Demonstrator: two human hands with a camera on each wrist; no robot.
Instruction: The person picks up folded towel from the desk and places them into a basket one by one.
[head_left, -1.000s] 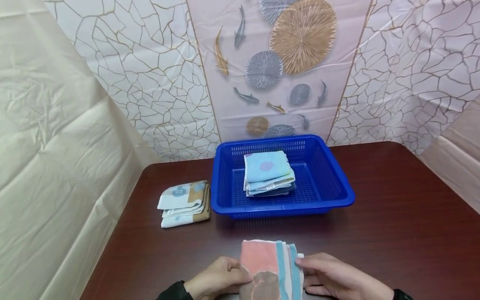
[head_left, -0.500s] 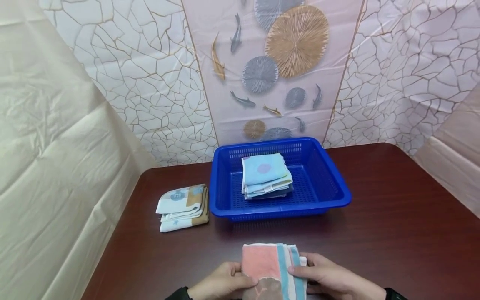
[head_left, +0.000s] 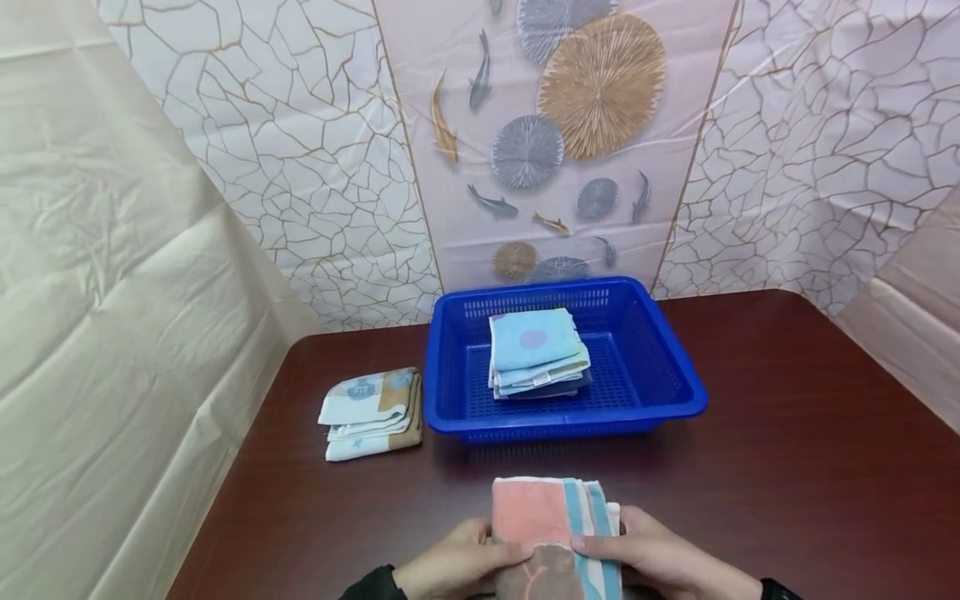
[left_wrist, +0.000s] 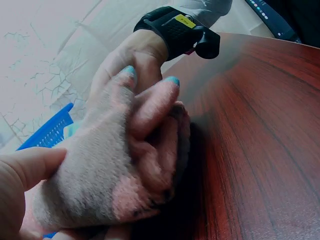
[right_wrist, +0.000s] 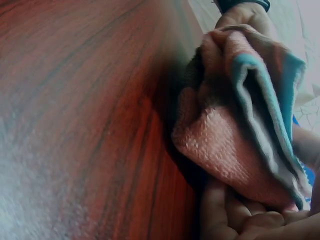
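A folded towel (head_left: 529, 510), pink and brown with blue and white stripes down its right side, is held between both hands at the front of the table. My left hand (head_left: 459, 563) grips its left edge, thumb on top and fingers underneath. On the striped side my right hand (head_left: 660, 552) pinches the layers, its thumb lying across the stripes. The left wrist view shows the folded layers of the towel (left_wrist: 90, 165) bulging at the near end. From the right wrist, the blue-edged folds of the towel (right_wrist: 225, 145) gape apart above curled fingers.
A blue plastic basket (head_left: 645, 419) stands beyond the hands, with a stack of folded towels (head_left: 534, 340) inside. Left of it, another folded towel (head_left: 373, 417) in white, tan and blue lies on the dark wooden table (head_left: 795, 450). Patterned cloth (head_left: 352, 200) hangs behind.
The right thumb has slid inward over the stripes and the left thumb farther over the brown patch. The towel has shifted slightly right; basket and other towels stay put.
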